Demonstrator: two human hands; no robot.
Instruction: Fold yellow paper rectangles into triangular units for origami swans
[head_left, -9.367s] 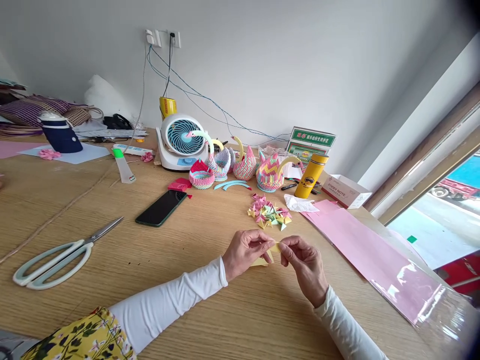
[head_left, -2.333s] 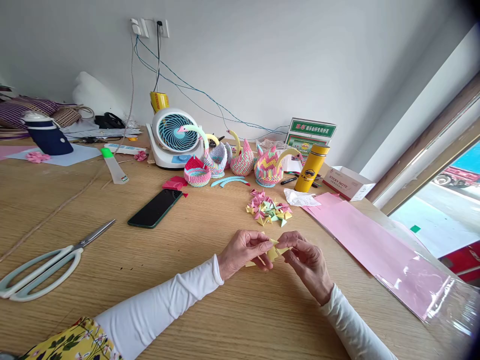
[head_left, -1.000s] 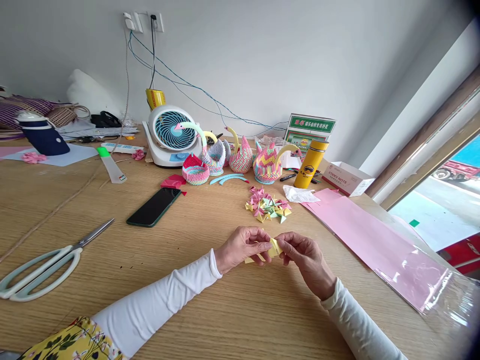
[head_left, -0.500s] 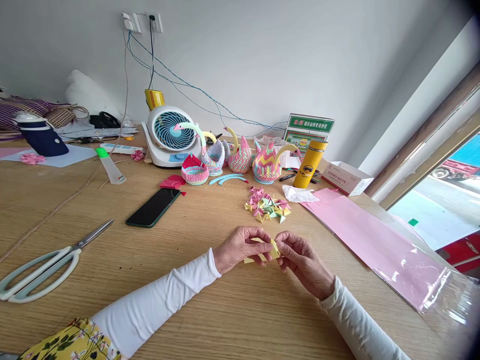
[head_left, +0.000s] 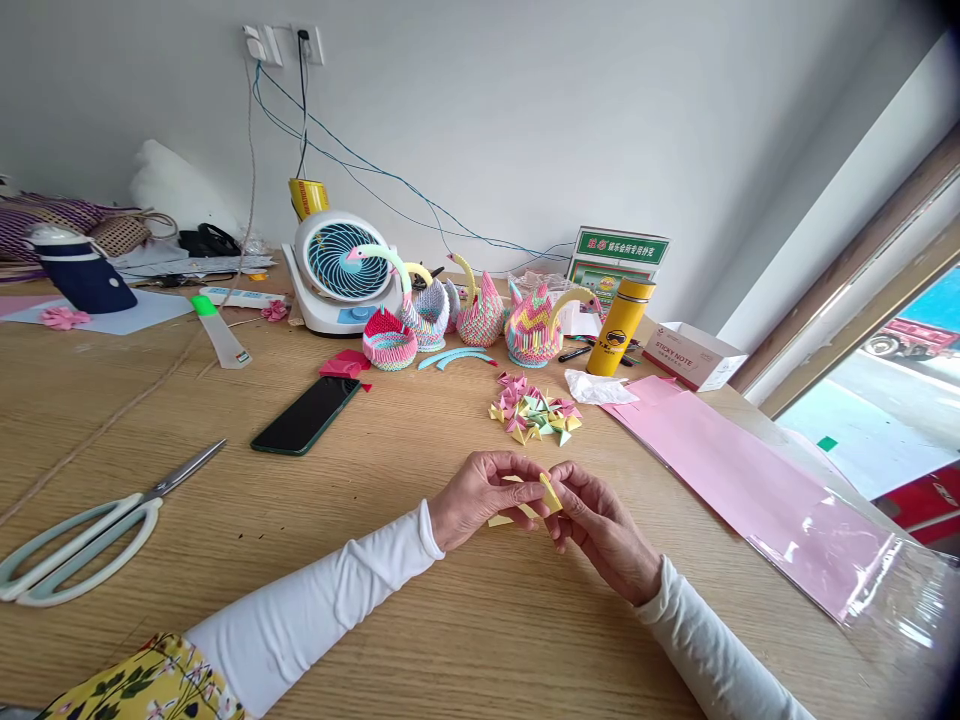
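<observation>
Between my two hands is a small folded piece of yellow paper [head_left: 550,494]. My left hand [head_left: 491,497] pinches it from the left with thumb and fingers. From the other side my right hand [head_left: 604,520] has its thumb and fingertips closed on the same piece. More yellow paper [head_left: 501,520] shows under and behind my left fingers, partly hidden by them; whether it is held or lies on the table I cannot tell. Just beyond my hands lies a heap of small folded paper triangles [head_left: 536,410] in pink, yellow and green.
Paper swans [head_left: 534,330] stand at the back beside a fan [head_left: 349,270]. Scissors [head_left: 112,535] and a phone [head_left: 307,415] lie on the left. To the right are a yellow flask [head_left: 621,328], a sticky note box [head_left: 694,357] and pink paper sheets [head_left: 750,480] in clear plastic.
My right hand has shifted slightly left, closer to my left hand. The folded yellow paper has turned a little and now looks narrower. Everything else on the table is unmoved.
</observation>
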